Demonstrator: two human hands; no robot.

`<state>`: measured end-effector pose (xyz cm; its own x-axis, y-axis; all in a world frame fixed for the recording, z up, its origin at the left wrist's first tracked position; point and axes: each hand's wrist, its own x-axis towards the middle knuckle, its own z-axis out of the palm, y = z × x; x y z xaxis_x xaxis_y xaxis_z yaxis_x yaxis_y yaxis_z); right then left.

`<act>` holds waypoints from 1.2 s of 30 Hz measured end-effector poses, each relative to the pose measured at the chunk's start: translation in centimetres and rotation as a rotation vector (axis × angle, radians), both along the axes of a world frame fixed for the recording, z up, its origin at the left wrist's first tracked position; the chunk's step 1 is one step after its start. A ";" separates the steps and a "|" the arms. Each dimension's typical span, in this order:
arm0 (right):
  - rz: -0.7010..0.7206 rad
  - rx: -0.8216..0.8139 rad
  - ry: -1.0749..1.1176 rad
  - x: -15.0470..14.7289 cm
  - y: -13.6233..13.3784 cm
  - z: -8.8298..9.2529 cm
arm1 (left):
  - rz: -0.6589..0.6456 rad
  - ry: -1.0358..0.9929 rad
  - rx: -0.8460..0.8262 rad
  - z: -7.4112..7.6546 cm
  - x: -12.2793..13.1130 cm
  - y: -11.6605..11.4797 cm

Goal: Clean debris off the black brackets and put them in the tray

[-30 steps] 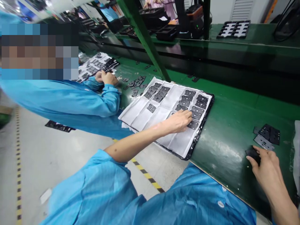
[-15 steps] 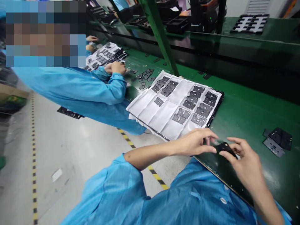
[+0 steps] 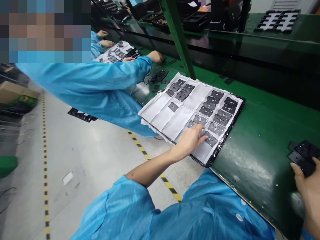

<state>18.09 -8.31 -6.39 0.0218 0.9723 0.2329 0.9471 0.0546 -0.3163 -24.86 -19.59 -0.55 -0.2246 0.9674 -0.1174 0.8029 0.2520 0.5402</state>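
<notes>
My left hand (image 3: 191, 137) is over the white-lined tray (image 3: 170, 123), its thumb and fingers apart. The thumb touches the left edge of a thin dark plate (image 3: 211, 140) with small holes, lying in a compartment at the tray's near right corner. Just behind that plate lies a similar plate (image 3: 216, 128). At the right edge of the view, my right hand (image 3: 310, 190) has its thumb and a finger on opposite edges of a black plate (image 3: 303, 165). This plate overlaps a small pile of dark pieces (image 3: 306, 148). Part of the right hand is cut off.
More dark plates (image 3: 185, 92) lie in several tray compartments. A co-worker's sleeve (image 3: 100, 75) reaches over the bench on the left, beside loose dark parts (image 3: 158, 76). A green post (image 3: 176, 36) rises behind the tray. The green bench (image 3: 265, 133) extends right.
My hands have separated from the black piece between them. The left moved to the tray, where another plate now lies; the right moved to the pile. A co-worker's hand reached farther across the bench.
</notes>
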 end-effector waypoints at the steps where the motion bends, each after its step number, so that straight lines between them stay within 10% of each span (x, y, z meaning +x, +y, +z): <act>1: 0.000 0.000 -0.028 0.9 -0.1 -0.5 | -0.043 0.114 -0.008 0.2 0.1 -0.2; 7: 0.153 0.076 -0.061 1.6 -1.3 -0.6 | -0.382 0.336 -0.076 0.8 0.4 -0.2; 17: 0.121 -0.014 0.074 0.7 -1.3 -0.4 | -0.305 0.443 -0.082 1.3 0.4 0.6; 22: 0.229 -0.155 0.478 -4.9 -4.3 4.1 | -0.488 0.006 0.218 2.1 4.1 2.3; 27: 0.615 -0.340 0.650 -10.3 -5.2 7.5 | -0.538 -0.462 0.181 2.6 9.2 4.3; 33: 0.165 0.123 0.296 -5.1 1.3 3.6 | -0.312 -0.314 0.224 4.3 2.0 2.4; 36: 0.017 0.035 0.115 -4.0 4.2 0.2 | -0.154 0.014 0.273 5.4 -2.5 -1.1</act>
<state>14.06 -4.13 -6.16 0.0337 0.9640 0.2636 0.9035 0.0834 -0.4203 -27.33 -20.65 4.89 -0.0727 0.9855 0.1534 0.8281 -0.0260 0.5599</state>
